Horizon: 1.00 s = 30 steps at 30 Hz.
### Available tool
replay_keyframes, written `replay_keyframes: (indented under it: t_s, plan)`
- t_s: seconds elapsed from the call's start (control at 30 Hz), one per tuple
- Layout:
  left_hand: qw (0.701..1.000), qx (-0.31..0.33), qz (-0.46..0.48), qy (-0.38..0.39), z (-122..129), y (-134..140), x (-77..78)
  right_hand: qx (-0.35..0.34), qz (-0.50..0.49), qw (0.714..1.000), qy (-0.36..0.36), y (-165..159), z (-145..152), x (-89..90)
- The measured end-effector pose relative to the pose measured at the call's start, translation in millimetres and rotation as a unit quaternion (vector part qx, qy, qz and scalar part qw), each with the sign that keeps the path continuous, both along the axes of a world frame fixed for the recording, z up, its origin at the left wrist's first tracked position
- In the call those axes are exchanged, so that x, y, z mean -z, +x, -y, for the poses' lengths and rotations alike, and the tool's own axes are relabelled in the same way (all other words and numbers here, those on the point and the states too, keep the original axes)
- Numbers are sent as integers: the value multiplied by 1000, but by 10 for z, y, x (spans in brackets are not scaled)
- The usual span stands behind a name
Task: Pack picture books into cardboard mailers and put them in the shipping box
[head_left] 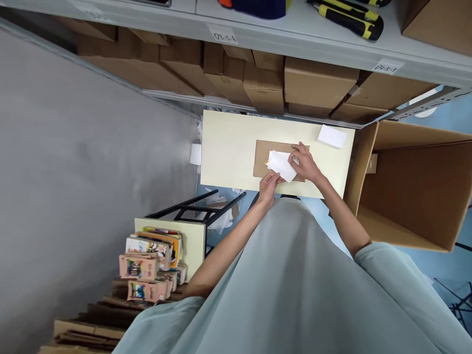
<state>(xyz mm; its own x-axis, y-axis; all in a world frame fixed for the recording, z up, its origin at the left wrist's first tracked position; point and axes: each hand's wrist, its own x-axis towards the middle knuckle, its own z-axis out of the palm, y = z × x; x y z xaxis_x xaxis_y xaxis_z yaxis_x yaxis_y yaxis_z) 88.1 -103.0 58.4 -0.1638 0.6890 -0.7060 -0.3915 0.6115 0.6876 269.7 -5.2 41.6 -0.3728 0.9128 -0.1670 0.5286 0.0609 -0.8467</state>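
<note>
A sheet of white paper (281,163) lies at a slant over a flat piece of brown cardboard (260,157) on the pale yellow table. Something small and yellow shows at the paper's left edge; the rest of it is hidden. My left hand (269,187) pinches the paper's near edge, close to the front of the cardboard. At the right edge, my right hand (304,163) has thumb and forefinger closed on the paper, its other fingers stretched above. A white block or stack of paper (332,136) lies further right on the table.
A large open cardboard box (416,182) stands right of the table (228,147). Behind it, a shelf (258,42) holds brown boxes and yellow-black utility knives (350,19). At lower left, small colourful packs (147,265) sit on a stand beside a grey wall.
</note>
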Motion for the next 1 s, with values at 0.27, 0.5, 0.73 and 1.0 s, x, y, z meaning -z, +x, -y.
replay_keyframes:
  t_s: [0.27,0.5,0.73,1.0]
  plan:
    - [996,-38,-47,66,-120,83,30,-37,0,998,-55,-3,-392,165]
    - [988,61,-122,66,-350,-45,-25,116,-66,984,-118,111,-14,80]
    - [950,253,-171,66,-555,-355,23,266,-25,957,-109,-37,603,-7]
    - [930,291,-213,77,-487,-451,156,262,23,963,-54,-157,471,84]
